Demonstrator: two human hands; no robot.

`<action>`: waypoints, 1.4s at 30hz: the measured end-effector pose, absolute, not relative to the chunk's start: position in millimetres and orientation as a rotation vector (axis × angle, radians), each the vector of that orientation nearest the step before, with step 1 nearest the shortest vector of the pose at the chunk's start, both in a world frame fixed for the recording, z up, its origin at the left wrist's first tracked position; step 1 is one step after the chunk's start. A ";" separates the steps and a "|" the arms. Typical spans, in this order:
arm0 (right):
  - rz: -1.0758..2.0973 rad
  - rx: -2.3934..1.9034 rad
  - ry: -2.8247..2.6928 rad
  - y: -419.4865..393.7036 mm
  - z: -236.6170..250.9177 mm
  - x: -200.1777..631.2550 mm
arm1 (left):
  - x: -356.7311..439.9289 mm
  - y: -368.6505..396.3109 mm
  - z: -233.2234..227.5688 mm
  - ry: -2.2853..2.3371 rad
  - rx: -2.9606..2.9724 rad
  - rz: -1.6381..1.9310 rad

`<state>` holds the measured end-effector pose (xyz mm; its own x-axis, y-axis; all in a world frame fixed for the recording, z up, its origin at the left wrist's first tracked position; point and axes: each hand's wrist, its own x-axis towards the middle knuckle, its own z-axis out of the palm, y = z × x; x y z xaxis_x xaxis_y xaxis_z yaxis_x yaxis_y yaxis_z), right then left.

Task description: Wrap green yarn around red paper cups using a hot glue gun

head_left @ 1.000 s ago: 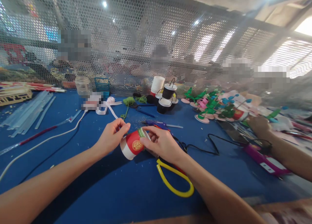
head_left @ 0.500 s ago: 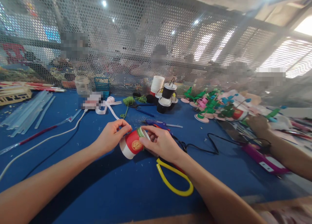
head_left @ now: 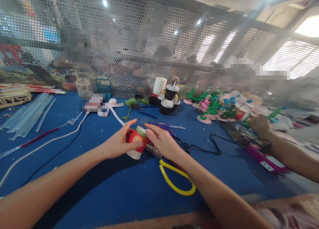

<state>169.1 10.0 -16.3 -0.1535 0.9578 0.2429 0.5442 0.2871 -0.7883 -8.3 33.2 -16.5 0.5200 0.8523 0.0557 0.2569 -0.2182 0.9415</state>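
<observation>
My blue worktop runs back to a perforated metal mesh screen along its far edge. Ceiling lamps glare through it, and daylight floods a window at upper right.

Both forearms are bare from the frame's lower edge to the left hand and right hand: no sleeves, watch, rings or gloves show. At the bottom right corner, pale patterned cloth, possibly clothing, is blurred.
</observation>
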 end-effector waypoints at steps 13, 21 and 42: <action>0.196 -1.993 -1.675 37.5 2.2 229.6 | -5.0 33.7 -16.2 0.876 1.396 0.754; 0.537 -1.981 -1.756 50.0 -20.7 233.2 | -4.7 35.2 -17.5 0.910 1.329 0.695; 0.793 -1.250 -1.642 -5.8 19.4 179.6 | 1.0 32.8 -16.0 1.026 1.212 0.913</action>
